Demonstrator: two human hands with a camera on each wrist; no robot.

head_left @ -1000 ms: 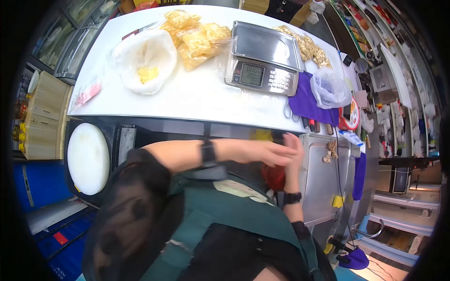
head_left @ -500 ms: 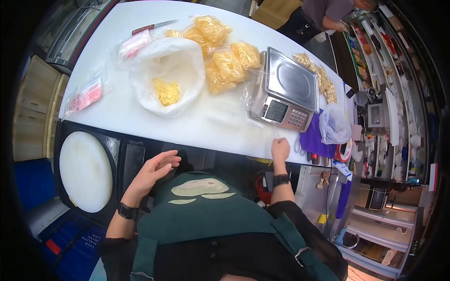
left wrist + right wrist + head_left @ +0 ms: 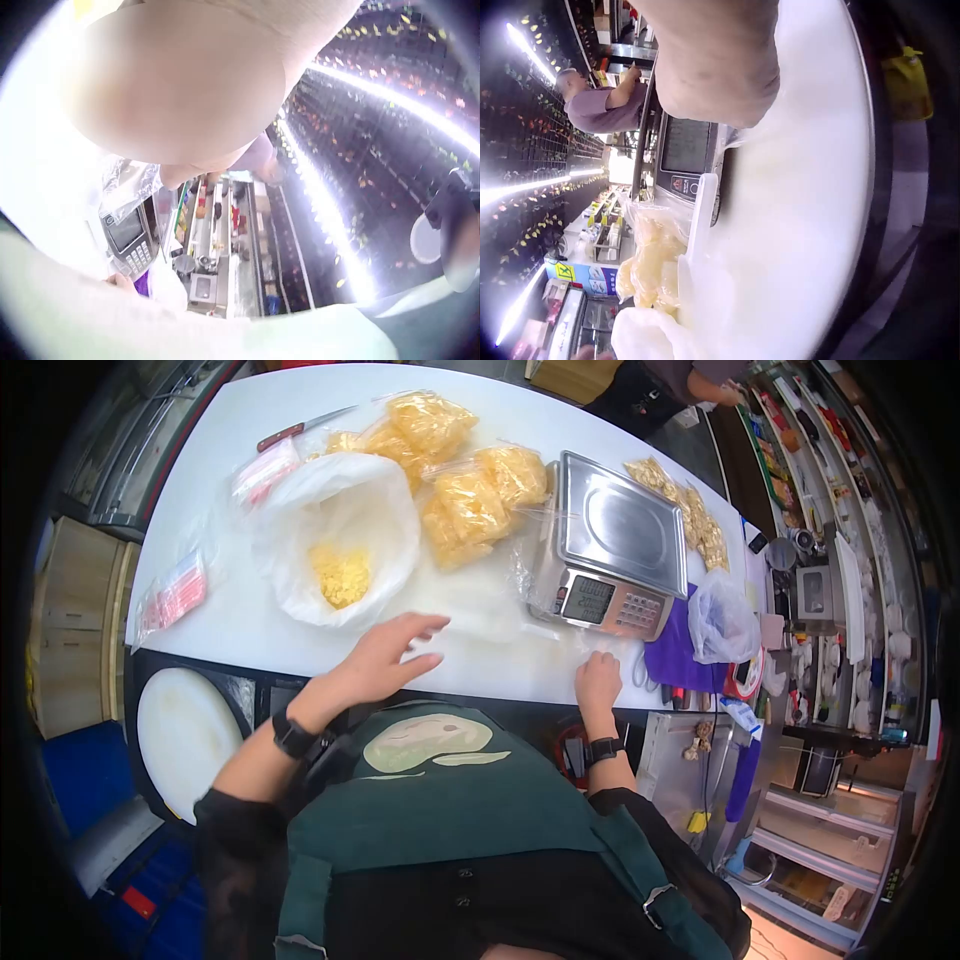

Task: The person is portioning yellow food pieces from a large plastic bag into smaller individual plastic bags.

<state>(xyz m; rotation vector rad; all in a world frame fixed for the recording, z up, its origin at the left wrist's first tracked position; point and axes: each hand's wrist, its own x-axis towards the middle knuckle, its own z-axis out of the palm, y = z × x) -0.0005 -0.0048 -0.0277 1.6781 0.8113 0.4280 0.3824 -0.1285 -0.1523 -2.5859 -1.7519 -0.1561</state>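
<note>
My left hand (image 3: pixel 378 660) hovers over the front edge of the white table (image 3: pixel 470 660), fingers and thumb apart and holding nothing. Just beyond it is a white plastic bag (image 3: pixel 285 575), spread wide, with yellow pieces (image 3: pixel 341 576) inside. My right hand (image 3: pixel 598 682) rests at the table edge with curled fingers; nothing shows in it. The silver scale (image 3: pixel 615 520) stands behind that hand, its display (image 3: pixel 588 598) facing me. Filled clear bags of yellow food (image 3: pixel 465 510) lie between white bag and scale. In the right wrist view, a narrow white handle-like piece (image 3: pixel 701 217) lies by the scale.
A red-handled knife (image 3: pixel 281 436) and packs of pink-striped bags (image 3: pixel 174 596) lie left. Bags of tan pieces (image 3: pixel 690 510), a purple cloth (image 3: pixel 684 650) and a crumpled clear bag (image 3: pixel 722 618) are right. Another person (image 3: pixel 650 395) stands beyond the table.
My hands have parted from in front of my body. The left went left, then forward and right to the table's front edge; the right hand came to the table edge with fingers curled.
</note>
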